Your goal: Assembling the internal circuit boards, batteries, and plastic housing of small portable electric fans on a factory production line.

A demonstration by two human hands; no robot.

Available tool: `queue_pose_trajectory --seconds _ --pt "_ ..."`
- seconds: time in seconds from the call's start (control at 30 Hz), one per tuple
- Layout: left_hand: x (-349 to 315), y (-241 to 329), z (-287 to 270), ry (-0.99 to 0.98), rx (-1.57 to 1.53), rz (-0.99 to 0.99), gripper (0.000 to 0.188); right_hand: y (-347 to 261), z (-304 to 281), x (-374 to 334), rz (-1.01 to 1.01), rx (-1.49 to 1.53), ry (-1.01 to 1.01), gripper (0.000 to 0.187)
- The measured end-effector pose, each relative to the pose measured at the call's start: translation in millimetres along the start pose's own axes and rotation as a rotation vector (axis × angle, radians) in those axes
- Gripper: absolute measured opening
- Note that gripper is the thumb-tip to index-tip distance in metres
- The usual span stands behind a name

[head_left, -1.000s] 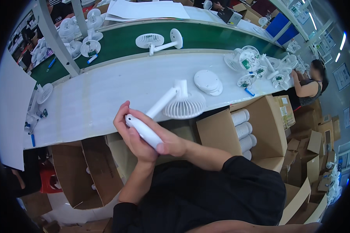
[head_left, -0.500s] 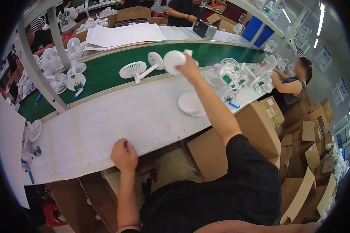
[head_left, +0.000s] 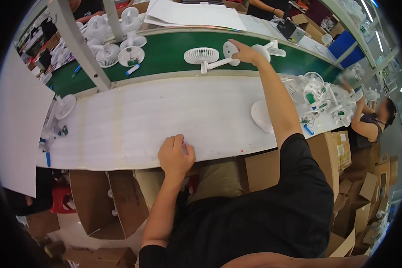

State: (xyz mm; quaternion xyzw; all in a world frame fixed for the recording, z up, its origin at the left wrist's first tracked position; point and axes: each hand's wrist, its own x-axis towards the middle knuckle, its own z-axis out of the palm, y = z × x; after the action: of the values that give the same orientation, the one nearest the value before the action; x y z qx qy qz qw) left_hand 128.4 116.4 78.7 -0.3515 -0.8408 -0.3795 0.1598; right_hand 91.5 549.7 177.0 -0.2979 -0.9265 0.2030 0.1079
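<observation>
Over the green belt, my right hand (head_left: 245, 52) has its fingers at the rim of the round base of a white desk fan (head_left: 202, 55), which lies on its side. A second white fan (head_left: 262, 52) lies on the belt just right of that hand, partly behind it. My left hand (head_left: 176, 156) hovers by the bench's front edge with its fingers curled in; whatever may be inside them is hidden. Below my right forearm, white round covers (head_left: 261, 117) rest on the white bench (head_left: 165, 107), partly hidden by the arm.
Fans with exposed green circuit boards (head_left: 315, 94) crowd the bench's right end, where a co-worker (head_left: 373, 123) works. More fans (head_left: 131, 53) stand at the far left by a grey post (head_left: 82, 44). Cardboard boxes (head_left: 94, 201) sit below the bench. A white panel (head_left: 20, 120) borders the left.
The fan that my right hand held in the air now lies on the belt, and that hand has moved to the neighbouring fan's base. My view has shifted left; my left hand stays curled.
</observation>
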Motion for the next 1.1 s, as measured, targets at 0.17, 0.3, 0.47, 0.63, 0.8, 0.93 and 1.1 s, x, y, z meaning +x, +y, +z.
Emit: queue_pose_trajectory --seconds 0.17,0.3,0.47,0.63,0.8,0.93,1.1 --pt "13 -5 -4 -0.037 -0.090 -0.044 0.018 -33 -12 -32 0.014 0.681 -0.402 0.062" --pt "37 -9 -6 -0.172 -0.448 -0.331 0.015 -56 -10 -66 0.021 0.903 -0.453 0.055" --pt "137 -16 32 -0.071 -0.593 -0.162 0.053 -73 31 -83 0.011 0.857 -0.192 0.049" --pt "181 -26 102 -0.306 -0.590 -0.158 0.046 -82 56 -76 0.019 1.179 -0.135 0.046" --pt "147 -13 35 -0.331 -0.917 -0.291 0.027 -108 39 -163 -0.050 1.070 -0.061 0.043" --pt "127 20 -68 -0.382 -0.972 -0.295 0.022 -160 -14 -252 -0.123 1.046 -0.100 0.033" --pt "105 21 -126 -0.374 -0.859 -0.316 0.024 -184 -18 -318 -0.201 1.218 0.003 0.019"
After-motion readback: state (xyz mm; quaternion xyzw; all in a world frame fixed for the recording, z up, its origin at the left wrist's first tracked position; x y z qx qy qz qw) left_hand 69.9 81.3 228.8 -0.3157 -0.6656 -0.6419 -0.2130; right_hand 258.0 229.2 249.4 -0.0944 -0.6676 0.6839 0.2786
